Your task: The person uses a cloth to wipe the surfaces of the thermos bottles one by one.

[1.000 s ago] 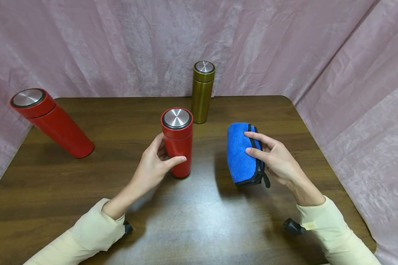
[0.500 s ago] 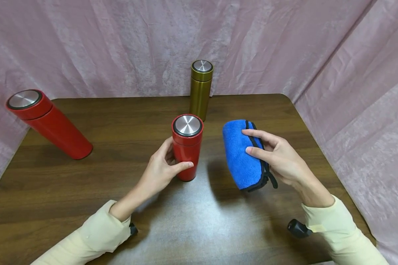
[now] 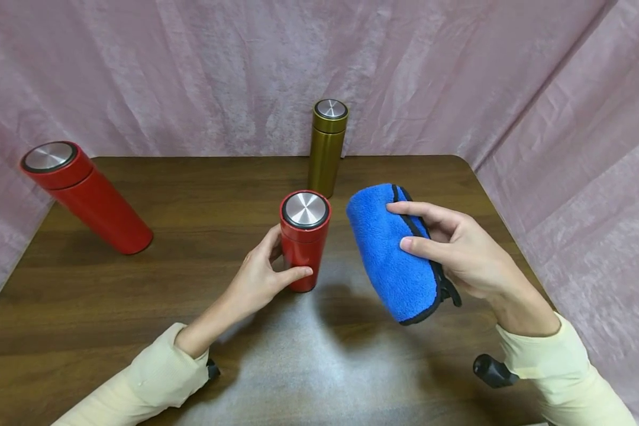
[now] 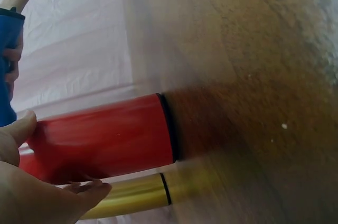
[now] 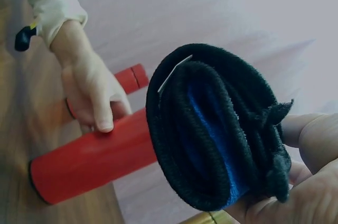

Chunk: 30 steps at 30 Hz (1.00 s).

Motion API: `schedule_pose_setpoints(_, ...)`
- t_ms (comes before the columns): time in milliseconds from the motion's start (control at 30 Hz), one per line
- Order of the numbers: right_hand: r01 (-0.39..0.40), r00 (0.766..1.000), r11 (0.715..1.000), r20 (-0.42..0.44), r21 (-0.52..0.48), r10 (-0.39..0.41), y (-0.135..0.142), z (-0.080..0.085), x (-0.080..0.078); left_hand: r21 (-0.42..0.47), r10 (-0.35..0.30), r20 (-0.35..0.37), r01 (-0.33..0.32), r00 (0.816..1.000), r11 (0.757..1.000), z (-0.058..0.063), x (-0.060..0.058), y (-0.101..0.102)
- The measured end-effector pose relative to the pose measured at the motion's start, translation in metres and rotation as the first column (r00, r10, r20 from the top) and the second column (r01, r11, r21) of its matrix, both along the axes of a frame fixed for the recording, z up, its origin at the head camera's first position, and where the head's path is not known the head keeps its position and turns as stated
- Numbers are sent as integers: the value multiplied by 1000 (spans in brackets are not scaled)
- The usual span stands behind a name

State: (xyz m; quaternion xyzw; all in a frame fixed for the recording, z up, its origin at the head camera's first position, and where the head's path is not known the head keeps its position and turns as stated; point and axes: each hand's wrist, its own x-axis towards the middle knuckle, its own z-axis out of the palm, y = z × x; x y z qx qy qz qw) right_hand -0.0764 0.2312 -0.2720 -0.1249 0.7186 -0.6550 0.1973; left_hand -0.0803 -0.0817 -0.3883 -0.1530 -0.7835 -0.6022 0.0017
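Note:
My left hand (image 3: 261,275) grips an upright red thermos flask (image 3: 305,251) with a brushed metal lid top, thumb across its near side. The flask's base is at or very near the wooden table. To its right, my right hand (image 3: 465,254) pinches a rolled blue towel (image 3: 386,254) with black edging between thumb and fingers. The towel hangs tilted above the table, its shadow below it. In the right wrist view the end of the roll (image 5: 206,129) shows several folded layers. The left wrist view has the red flask's dark base rim (image 4: 168,129) in sight.
A gold thermos flask (image 3: 327,154) stands behind the gripped red one, near the table's back edge. Another red thermos flask (image 3: 98,204) stands at the far left. Pink curtains (image 3: 218,77) hang behind and at the sides of the wooden table (image 3: 202,207).
My left hand and the gripped red flask have moved right and slightly nearer. The right hand has raised the towel, tilting it more toward the flask. The other flasks stay put.

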Motion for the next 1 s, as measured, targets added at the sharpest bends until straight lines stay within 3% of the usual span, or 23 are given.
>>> schedule_pose_setpoints(300,-69,997,998,-41,6,69,-13,17,-2,43,21,-87,-17,996,999,3,2,-2)
schedule_pose_setpoints(667,-88,983,980,-142,179,114,-43,28,-27,31,5,-86,-3,996,1000,5,2,-3)
schedule_pose_setpoints(767,-96,978,966,-157,238,136,-42,33,-33,32,4,-81,-1,997,1000,5,2,-4)
schedule_pose_setpoints(1000,-140,958,893,-170,428,232,-33,50,-35,28,11,-74,-9,997,1000,5,2,-5)
